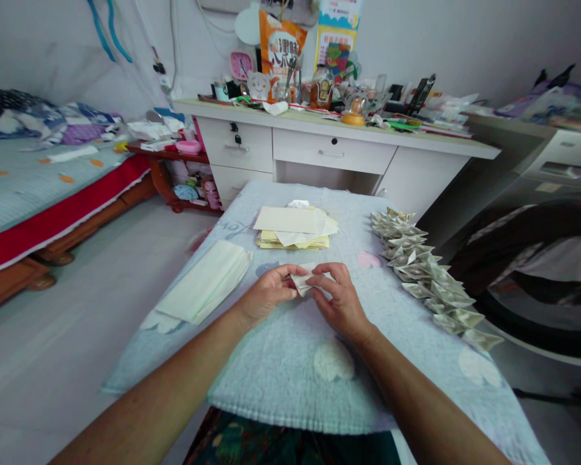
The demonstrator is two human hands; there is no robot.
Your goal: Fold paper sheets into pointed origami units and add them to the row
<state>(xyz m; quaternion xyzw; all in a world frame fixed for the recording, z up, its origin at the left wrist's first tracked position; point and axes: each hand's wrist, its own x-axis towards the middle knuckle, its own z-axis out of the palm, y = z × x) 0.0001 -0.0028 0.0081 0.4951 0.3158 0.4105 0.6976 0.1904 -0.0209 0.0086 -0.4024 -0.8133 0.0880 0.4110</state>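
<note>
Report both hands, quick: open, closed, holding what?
Left hand: closed, pinching the paper by its left end.
Right hand: closed, holding the same paper's right side.

On my feed I see a room with plain pale walls (416, 39) and a smooth grey floor (116, 265). Straight ahead stands a white desk (314, 139) with drawers, its top crowded with small items, including a pink clock (241, 65) and an orange bag (281, 45). At my left is a bed (10, 174) with a pale spotted cover, red edging and wooden frame; a low reddish-brown side table (161, 184) sits between bed and desk. At my right I make out a grey front-loading washing machine (569, 152) in dimmer light.
</note>
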